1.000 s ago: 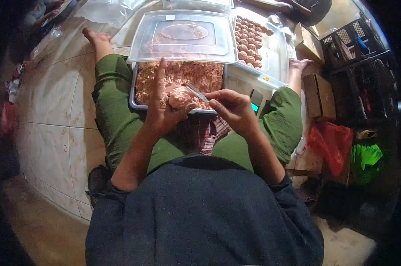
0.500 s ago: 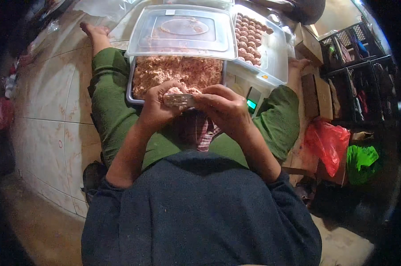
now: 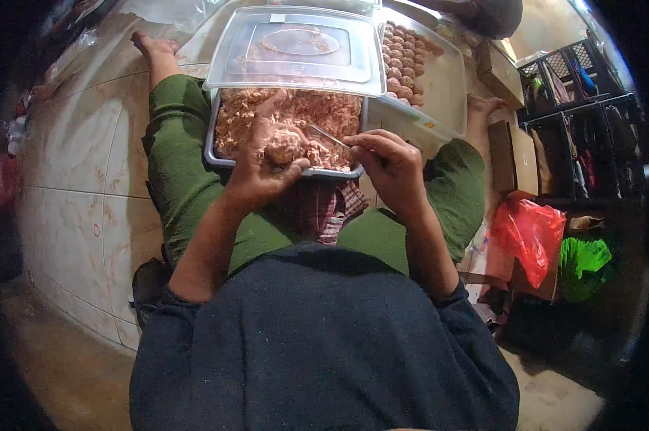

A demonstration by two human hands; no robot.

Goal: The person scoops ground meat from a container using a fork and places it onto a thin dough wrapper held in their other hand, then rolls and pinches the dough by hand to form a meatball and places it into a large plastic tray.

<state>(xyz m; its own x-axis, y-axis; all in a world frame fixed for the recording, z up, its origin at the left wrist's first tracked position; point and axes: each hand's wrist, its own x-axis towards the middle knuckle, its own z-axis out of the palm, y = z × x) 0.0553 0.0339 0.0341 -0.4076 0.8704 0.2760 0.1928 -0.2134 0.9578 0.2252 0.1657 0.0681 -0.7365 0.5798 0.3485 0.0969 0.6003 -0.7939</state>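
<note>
In my left hand [image 3: 247, 171] rests a rough round ball of pinkish minced mixture [image 3: 283, 146], cupped in the palm with the thumb along its near side. My right hand [image 3: 394, 159] is closed around a thin metal fork [image 3: 330, 134], whose far end points left into the tub; its tines are hard to make out. Both hands are at the near side of a dark-rimmed tub [image 3: 211, 152] filled with loose pinkish mince [image 3: 335, 108]. A clear plastic lid [image 3: 364, 72] covers the tub's far part.
Right of the lid, a clear plastic box [image 3: 446, 82] holds rows of shaped balls [image 3: 403, 61]. Cardboard boxes [image 3: 512, 158] and black crates [image 3: 586, 151] stand further right, near a red plastic bag [image 3: 531, 237] and a green bag [image 3: 584, 258]. My legs flank the tub on a tiled floor [image 3: 69, 215].
The fork has come away from the ball as my right hand moved right. My left hand has opened somewhat and turned, showing the ball in its palm.
</note>
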